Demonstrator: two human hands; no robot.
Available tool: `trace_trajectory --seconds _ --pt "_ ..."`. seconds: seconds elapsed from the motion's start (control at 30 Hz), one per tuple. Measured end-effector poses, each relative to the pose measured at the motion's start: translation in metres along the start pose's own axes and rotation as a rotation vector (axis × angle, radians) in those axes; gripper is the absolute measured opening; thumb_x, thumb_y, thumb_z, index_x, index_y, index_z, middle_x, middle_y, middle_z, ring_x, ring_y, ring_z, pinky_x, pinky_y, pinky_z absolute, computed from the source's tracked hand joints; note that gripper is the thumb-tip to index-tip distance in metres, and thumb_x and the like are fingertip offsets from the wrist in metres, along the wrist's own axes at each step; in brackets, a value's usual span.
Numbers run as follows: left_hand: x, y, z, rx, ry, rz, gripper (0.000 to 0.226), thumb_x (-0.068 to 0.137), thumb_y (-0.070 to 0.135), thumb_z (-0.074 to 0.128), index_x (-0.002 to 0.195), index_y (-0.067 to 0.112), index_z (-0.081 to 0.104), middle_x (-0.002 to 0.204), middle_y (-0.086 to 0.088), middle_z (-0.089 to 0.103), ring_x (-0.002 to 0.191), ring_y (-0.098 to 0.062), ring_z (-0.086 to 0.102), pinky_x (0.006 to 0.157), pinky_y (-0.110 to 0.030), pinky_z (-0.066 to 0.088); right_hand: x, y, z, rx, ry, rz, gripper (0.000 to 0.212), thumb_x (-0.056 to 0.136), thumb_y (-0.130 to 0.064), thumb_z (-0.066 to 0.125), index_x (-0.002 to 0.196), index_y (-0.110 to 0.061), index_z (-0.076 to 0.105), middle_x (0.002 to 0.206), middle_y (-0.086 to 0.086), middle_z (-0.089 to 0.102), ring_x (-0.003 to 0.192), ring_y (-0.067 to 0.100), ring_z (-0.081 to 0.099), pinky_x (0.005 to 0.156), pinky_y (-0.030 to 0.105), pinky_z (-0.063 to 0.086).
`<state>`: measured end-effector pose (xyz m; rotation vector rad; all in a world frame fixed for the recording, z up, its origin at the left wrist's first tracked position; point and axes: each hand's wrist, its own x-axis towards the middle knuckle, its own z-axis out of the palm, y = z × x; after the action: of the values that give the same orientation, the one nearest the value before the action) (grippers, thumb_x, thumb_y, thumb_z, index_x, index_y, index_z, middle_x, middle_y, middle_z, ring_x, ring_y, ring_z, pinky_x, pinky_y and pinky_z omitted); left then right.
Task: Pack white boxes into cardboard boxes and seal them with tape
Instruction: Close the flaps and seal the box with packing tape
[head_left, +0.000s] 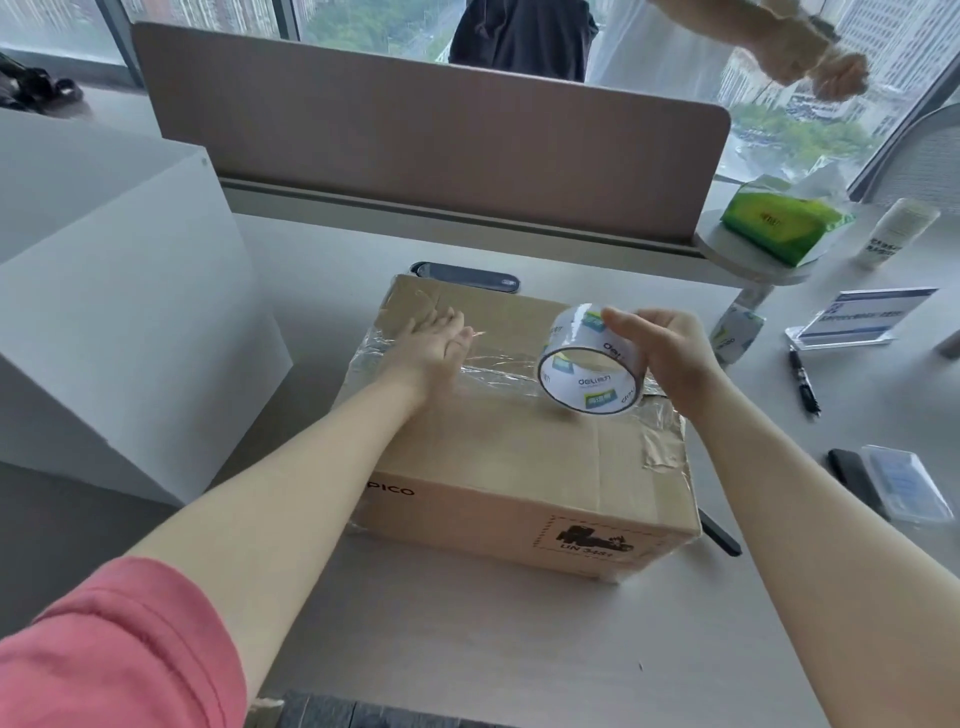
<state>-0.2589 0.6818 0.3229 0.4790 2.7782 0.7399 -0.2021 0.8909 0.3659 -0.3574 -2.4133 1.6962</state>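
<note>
On closed brown cardboard box (498, 457): left hand (441, 340) flat, pressing clear tape strip (498, 371); right hand (670, 358) gripping transparent printed tape roll (589, 364). Risk: strip, seemingly taut, wrinkling if pulled askew.

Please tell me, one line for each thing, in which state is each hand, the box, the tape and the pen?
Left hand: open, flat on the box top.
Right hand: grip closed round the tape roll.
Cardboard box: flaps closed, clear tape across the top.
Tape roll: held just above the box.
Pen: lying on the desk.
</note>
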Motion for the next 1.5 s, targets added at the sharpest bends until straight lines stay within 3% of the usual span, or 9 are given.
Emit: trace_trajectory --seconds 0.1,0.2,0.47,0.67,0.77,0.87,1.07,1.3,1.5 --pt "0.002 -0.001 0.001 0.128 -0.047 -0.019 0.052 0.102 0.031 0.010 0.150 0.012 0.006 0.159 -0.002 0.001 0.147 -0.012 -0.003 0.117 -0.028 -0.005 0.004 -0.006 -0.011 -0.307 -0.036 -0.046 0.032 0.080 -0.030 0.069 0.066 -0.005 0.052 0.053 0.004 0.030 0.040 0.006 0.028 0.042 0.021 0.023" --pt "0.002 -0.001 0.003 0.266 -0.080 -0.017 0.055 0.101 0.036 0.008 0.150 0.012 0.000 0.159 -0.002 -0.005 0.147 -0.012 -0.007 0.118 -0.029 -0.005 0.006 -0.014 -0.022 -0.565 -0.078 -0.071 0.042 0.082 -0.030 0.066 0.054 -0.007 0.043 0.052 0.004 0.033 0.050 0.016 0.030 0.049 0.026 0.023" --pt "0.001 0.006 0.006 0.462 -0.129 -0.072 0.062 0.099 0.044 0.009 0.149 0.013 -0.008 0.158 -0.002 -0.013 0.147 -0.015 -0.012 0.119 -0.035 -0.007 0.012 -0.023 -0.016 -0.826 -0.104 -0.060 0.045 0.080 -0.038 0.064 0.053 -0.008 0.044 0.055 0.006 0.040 0.059 0.021 0.039 0.060 0.028 0.033" --pt "0.009 0.034 0.004 0.452 -0.097 -0.024 0.055 0.101 0.028 0.023 0.150 0.009 0.005 0.159 -0.006 -0.008 0.147 -0.020 -0.010 0.119 -0.038 -0.003 0.001 -0.006 -0.032 -0.195 -0.038 -0.016 0.038 0.084 -0.028 0.064 0.058 -0.012 0.042 0.049 0.002 0.033 0.037 0.004 0.033 0.038 0.016 0.026" --pt "0.014 0.052 0.018 0.207 -0.118 0.030 0.053 0.102 0.029 0.022 0.149 0.008 0.011 0.159 -0.006 0.001 0.148 -0.019 -0.003 0.119 -0.033 0.001 -0.007 0.010 -0.033 0.140 -0.016 0.106 0.029 0.087 -0.024 0.060 0.061 -0.010 0.056 0.038 -0.006 0.054 0.034 0.000 0.048 0.041 0.012 0.039" --pt "0.017 0.052 0.030 0.256 -0.088 0.012 0.054 0.102 0.034 0.012 0.150 0.012 0.005 0.160 -0.001 -0.003 0.148 -0.014 -0.005 0.118 -0.032 -0.004 -0.006 0.017 -0.031 0.231 0.007 0.097 0.034 0.083 -0.022 0.065 0.054 -0.010 0.052 0.035 -0.010 0.049 0.034 0.002 0.045 0.042 0.016 0.038" --pt "0.016 0.052 0.035 0.347 -0.082 -0.017 0.057 0.100 0.039 0.011 0.150 0.015 -0.002 0.159 0.002 -0.009 0.147 -0.012 -0.008 0.118 -0.031 -0.005 0.010 0.008 -0.043 -0.199 0.023 -0.039 0.060 0.079 -0.025 0.071 0.043 -0.016 0.023 0.029 -0.012 0.017 0.028 0.006 0.018 0.034 0.014 0.014" --pt "0.016 0.054 0.037 0.367 -0.069 -0.032 0.057 0.100 0.040 0.011 0.150 0.016 -0.002 0.159 0.003 -0.008 0.147 -0.012 -0.007 0.118 -0.030 -0.005 0.011 -0.007 -0.071 -0.794 -0.015 -0.072 0.060 0.076 -0.037 0.071 0.039 -0.013 0.030 0.041 0.000 0.029 0.044 0.013 0.029 0.045 0.027 0.025" --pt "0.015 0.058 0.037 0.397 -0.077 -0.048 0.057 0.101 0.038 0.014 0.150 0.014 -0.001 0.159 0.000 -0.007 0.148 -0.015 -0.005 0.119 -0.034 -0.002 0.012 -0.011 -0.071 -1.006 -0.050 -0.030 0.050 0.079 -0.045 0.063 0.045 -0.014 0.043 0.053 0.001 0.045 0.065 0.022 0.045 0.049 0.024 0.028"
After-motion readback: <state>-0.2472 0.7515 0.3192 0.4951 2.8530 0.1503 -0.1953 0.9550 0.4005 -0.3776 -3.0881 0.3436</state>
